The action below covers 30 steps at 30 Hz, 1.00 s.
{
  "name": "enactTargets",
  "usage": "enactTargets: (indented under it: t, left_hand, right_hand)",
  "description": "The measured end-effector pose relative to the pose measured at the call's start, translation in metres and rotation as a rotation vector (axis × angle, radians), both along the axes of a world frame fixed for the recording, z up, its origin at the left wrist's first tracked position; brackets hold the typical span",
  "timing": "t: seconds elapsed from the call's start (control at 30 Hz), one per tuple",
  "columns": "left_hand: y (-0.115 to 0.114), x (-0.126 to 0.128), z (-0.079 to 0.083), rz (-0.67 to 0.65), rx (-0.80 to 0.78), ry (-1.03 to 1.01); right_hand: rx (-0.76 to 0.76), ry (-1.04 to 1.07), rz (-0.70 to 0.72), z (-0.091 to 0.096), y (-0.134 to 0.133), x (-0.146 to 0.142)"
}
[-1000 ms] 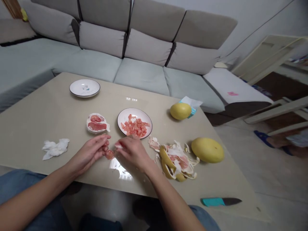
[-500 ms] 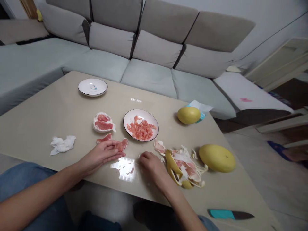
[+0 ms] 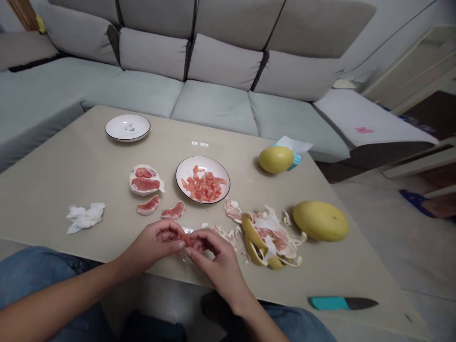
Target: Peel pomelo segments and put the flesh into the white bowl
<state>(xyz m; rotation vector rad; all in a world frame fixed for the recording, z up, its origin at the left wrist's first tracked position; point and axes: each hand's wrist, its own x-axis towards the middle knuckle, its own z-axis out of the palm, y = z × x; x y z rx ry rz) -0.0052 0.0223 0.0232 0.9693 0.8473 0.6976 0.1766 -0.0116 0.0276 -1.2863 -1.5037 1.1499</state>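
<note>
Near the table's front edge, my left hand (image 3: 156, 244) pinches a small red piece of pomelo flesh (image 3: 185, 240). My right hand (image 3: 217, 259) meets it from the other side, thumb and fingers closed on the same piece, most of which the fingertips hide. Just beyond lie two pomelo segments (image 3: 173, 210) and a part of a peeled pomelo (image 3: 145, 180) with white skin and red flesh. A white plate with a dark rim (image 3: 183, 168) holds many torn pieces of red flesh. Right of my right hand is a heap of pomelo peel (image 3: 254, 242) and membrane scraps.
Two whole yellow pomelos (image 3: 320, 221) stand on the right, the farther by a blue-and-white tissue pack (image 3: 297, 154). A knife with a teal handle (image 3: 329, 303) lies near the right front edge. Crumpled tissue (image 3: 85, 217) and another plate (image 3: 127, 138) are on the left. A sofa (image 3: 213, 104) stands behind.
My right hand has moved left from beside the peel scraps to join my left hand at the pomelo piece. The left hand has come slightly nearer, and the view has shifted a little.
</note>
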Motion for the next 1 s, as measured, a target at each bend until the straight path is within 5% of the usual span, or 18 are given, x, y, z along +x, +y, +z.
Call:
enactTargets:
  t: [0.3, 0.5, 0.8, 1.0]
  left_hand:
    - [-0.004, 0.006, 0.007, -0.012, -0.005, 0.070]
    - [-0.002, 0.004, 0.005, -0.041, -0.078, 0.036]
    - [0.000, -0.004, 0.013, -0.105, -0.366, -0.117]
    - [0.001, -0.003, 0.015, -0.075, -0.424, -0.172]
  right_hand:
    - [-0.107, 0.131, -0.015, -0.002, -0.002, 0.004]
    - [-0.327, 0.311, 0.023, -0.006, 0.000, 0.005]
    - [-0.655, 0.754, 0.155, -0.016, 0.005, 0.012]
    - [-0.673, 0.795, 0.143, -0.016, 0.005, 0.009]
